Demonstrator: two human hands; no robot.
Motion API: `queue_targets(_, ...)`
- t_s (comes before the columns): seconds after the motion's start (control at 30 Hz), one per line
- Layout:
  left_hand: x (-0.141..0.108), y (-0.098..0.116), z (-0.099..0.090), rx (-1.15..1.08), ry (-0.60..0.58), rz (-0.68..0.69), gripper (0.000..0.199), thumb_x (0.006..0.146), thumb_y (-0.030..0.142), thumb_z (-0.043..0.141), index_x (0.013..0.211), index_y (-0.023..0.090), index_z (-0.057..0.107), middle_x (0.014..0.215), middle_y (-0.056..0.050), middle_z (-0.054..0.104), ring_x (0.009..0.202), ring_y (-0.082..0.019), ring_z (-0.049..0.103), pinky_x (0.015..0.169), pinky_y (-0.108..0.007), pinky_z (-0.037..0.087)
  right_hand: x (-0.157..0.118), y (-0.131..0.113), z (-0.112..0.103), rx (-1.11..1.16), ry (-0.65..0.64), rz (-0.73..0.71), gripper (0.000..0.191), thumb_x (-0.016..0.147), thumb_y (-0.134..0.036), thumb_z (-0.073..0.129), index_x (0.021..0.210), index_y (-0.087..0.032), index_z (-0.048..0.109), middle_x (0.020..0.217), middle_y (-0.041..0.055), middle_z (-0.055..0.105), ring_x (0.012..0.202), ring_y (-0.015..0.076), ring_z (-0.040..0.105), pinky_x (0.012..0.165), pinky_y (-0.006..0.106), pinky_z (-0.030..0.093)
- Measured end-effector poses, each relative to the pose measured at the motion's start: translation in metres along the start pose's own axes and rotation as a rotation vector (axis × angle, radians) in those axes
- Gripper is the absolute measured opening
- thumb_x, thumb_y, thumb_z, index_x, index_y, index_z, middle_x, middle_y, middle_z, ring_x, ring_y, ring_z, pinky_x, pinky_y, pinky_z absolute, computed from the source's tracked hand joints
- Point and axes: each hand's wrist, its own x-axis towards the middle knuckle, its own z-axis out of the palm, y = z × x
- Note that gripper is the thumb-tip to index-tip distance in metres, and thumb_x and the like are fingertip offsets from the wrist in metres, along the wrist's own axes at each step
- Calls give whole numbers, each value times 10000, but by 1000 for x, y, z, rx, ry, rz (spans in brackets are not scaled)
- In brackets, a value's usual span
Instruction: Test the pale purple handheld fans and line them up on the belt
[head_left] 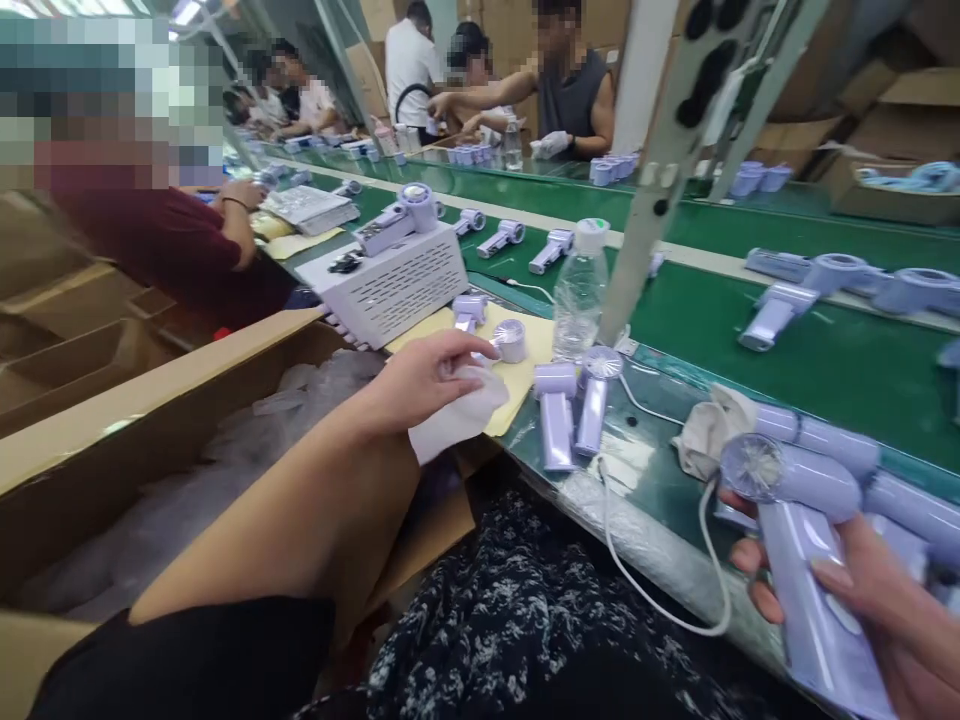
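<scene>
The left hand point(431, 380), nearer the wearer and left of the bottle point(581, 290), holds white film point(461, 412); its thumb and index tips stand slightly apart, and the exact pinch is hidden. The right hand point(870, 590), nearer and well right of the bottle, is wrapped around a lilac fan point(806, 560), thumb laid along the handle, other fingers curled behind.

Just nearer than the bottle, two standing fans point(574, 410) lean close together on the bench. Left of it is a yellow sheet point(517, 385) bearing more fans point(511, 340); farther left stands a vented case point(409, 280) with a fan point(412, 210) on top. Beyond the case's near side, well left of the bottle and closer to the wearer, a carton point(165, 385) holds clear plastic point(247, 440).

Right of the bottle are a white cable point(660, 620), a crumpled cloth point(712, 430) and, immediately beside it, a post point(645, 220). Behind it runs a green belt point(697, 290) carrying fans point(551, 250); co-workers point(570, 80) are beyond.
</scene>
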Motion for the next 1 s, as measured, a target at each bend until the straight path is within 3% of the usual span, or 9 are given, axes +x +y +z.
queue_targets(0.2,27,47,3,152,577,-3,267,990,406,512,1023,190,666,832,4,619,772,-163,587,777,-364,462,-13,6,-12,78,41,-142,620,692,-348,917,1234,-261,628,991,121,803,629,208,715,544,286,590)
queue_targets(0.33,28,91,45,-240,1057,431,98,1030,321,514,1036,262,592,854,28,582,747,-128,604,700,-334,486,-15,10,-9,196,82,-251,570,691,-352,929,1176,-180,686,1061,130,798,637,154,717,586,236,593)
queue_targets(0.4,21,115,88,-396,699,617,192,932,193,624,1109,251,581,895,24,623,714,-114,602,640,-282,508,-15,13,-8,255,86,-323,467,745,-408,890,1098,-165,705,1065,123,786,688,160,728,640,250,614)
queue_targets(0.47,15,132,132,-465,173,483,261,910,111,562,1146,221,543,877,14,657,788,-134,654,728,-299,538,-14,19,-10,269,39,-348,407,824,-494,812,1050,-179,688,1013,98,766,743,184,730,664,284,630)
queue_targets(0.57,11,139,170,-591,-252,212,303,855,105,578,1136,192,503,773,43,625,728,-136,613,722,-293,493,-14,30,-20,138,-28,-326,399,860,-465,796,1144,-247,618,916,16,707,686,164,685,605,279,606)
queue_targets(0.7,17,134,176,-770,-447,6,103,798,158,632,887,186,589,618,67,531,597,-112,466,589,-248,342,-13,40,-29,-216,15,-337,498,879,-416,785,1286,-260,545,898,5,703,590,156,654,609,305,589)
queue_targets(0.8,23,132,175,-878,-509,-86,107,774,236,633,843,194,563,574,74,492,505,-101,433,502,-237,309,-9,42,-25,-444,113,-449,574,852,-441,778,1341,-219,578,1163,109,742,915,278,747,857,425,613)
queue_targets(0.9,28,132,174,-1009,-491,-192,210,784,311,572,956,225,486,559,108,428,427,-91,371,435,-217,284,0,40,-15,-637,183,-545,599,842,-430,752,1381,-201,621,1404,135,674,1277,352,642,1074,486,520)
queue_targets(1.0,31,132,170,-1114,-410,-257,286,777,321,546,1028,245,431,559,134,338,424,-76,283,421,-190,253,8,37,-5,-753,173,-533,590,884,-440,676,1411,-182,623,1424,139,671,1259,349,663,1038,479,548)
